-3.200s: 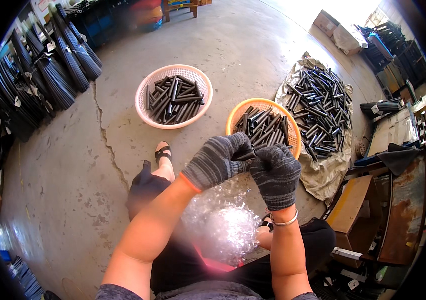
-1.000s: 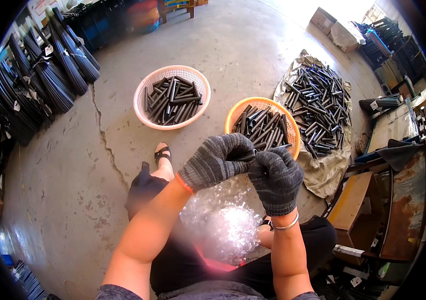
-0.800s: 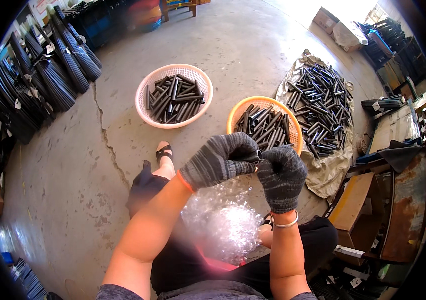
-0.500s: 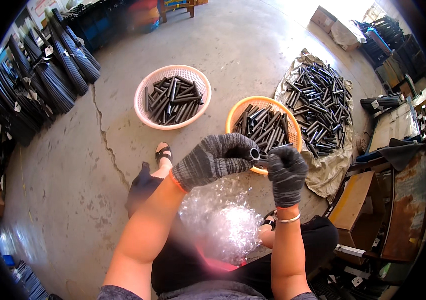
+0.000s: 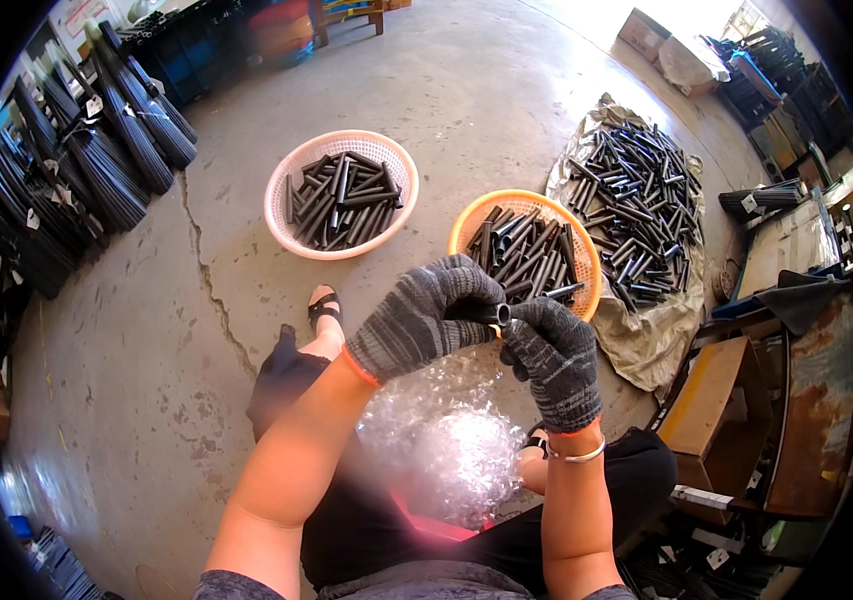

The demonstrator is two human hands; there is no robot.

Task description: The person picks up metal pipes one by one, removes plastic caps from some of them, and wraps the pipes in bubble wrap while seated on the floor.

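In front of me my left hand [image 5: 424,318], in a grey striped knit glove, is closed around a short black tube [image 5: 503,314], whose open end faces right and toward me. Gloved the same way, my right hand [image 5: 552,362] is closed, its fingertips at that open end. Whatever those fingers pinch is hidden. Just beyond both hands is an orange basket [image 5: 597,270] of similar black tubes. A pink basket [image 5: 276,224], farther left, also holds such tubes. Below the hands, between my legs, lies a shiny heap of clear plastic film or shavings [image 5: 461,450].
More black tubes [image 5: 636,200] are piled on a beige sheet [image 5: 661,345] at right. Bundles of long dark rods [image 5: 111,165] lean at far left. An open cardboard box [image 5: 716,410] and a rusty metal panel [image 5: 816,400] stand close on my right. A crack runs along the concrete floor [image 5: 146,330].
My right hand has moved left and inward, bringing its fingers to the tube's open end. My left hand keeps its hold on the tube and has shifted slightly up and left.
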